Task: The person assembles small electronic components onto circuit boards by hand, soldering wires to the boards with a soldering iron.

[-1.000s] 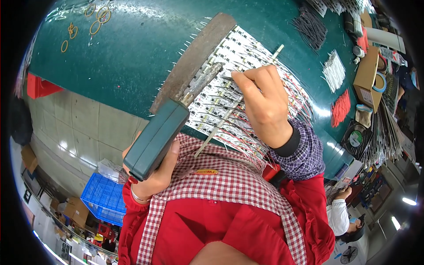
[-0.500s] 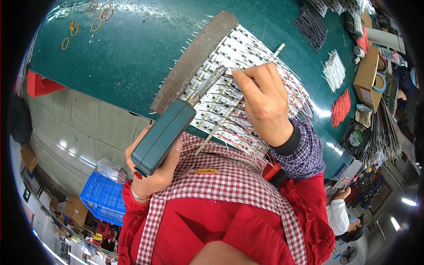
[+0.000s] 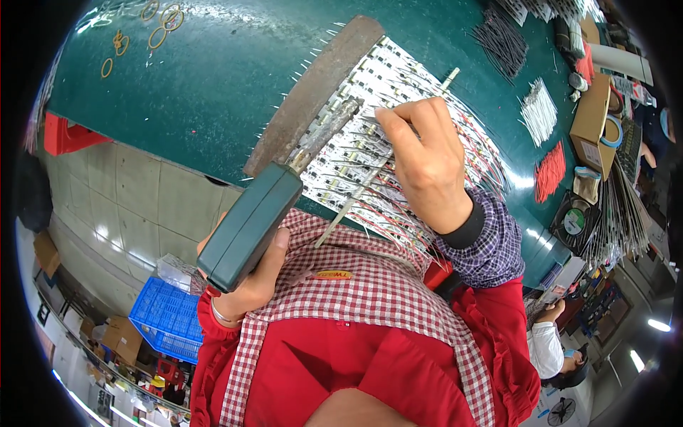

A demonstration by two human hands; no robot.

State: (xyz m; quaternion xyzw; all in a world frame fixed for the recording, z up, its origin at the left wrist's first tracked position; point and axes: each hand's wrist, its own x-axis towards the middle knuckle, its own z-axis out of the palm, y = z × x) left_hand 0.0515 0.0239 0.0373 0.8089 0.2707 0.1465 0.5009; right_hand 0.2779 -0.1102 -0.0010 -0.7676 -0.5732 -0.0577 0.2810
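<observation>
My left hand (image 3: 260,281) is wrapped round the dark green handle of a soldering gun (image 3: 250,226). Its worn metal tip (image 3: 348,108) points up over a panel of small white circuit boards (image 3: 370,75), just left of my right fingertips. My right hand (image 3: 429,160) is closed in a pinch over the boards, on what looks like a thin wire mostly hidden by the fingers. Rows of black, red and white wires (image 3: 473,146) trail off the panel's right side. A heavy brown metal bar (image 3: 313,96) lies along the panel's left edge, and a thin pale rod (image 3: 356,196) crosses the wires.
Bundles of black wires (image 3: 501,44), white wires (image 3: 538,114) and red wires (image 3: 549,174) lie to the right on the green table (image 3: 206,92). Rubber bands (image 3: 158,37) are at the far left. A cardboard box (image 3: 592,132) stands at the right, and a blue crate (image 3: 167,320) is below left.
My left hand has drawn the soldering gun slightly down and left, so its tip has moved away from my right fingertips. My right hand has barely moved.
</observation>
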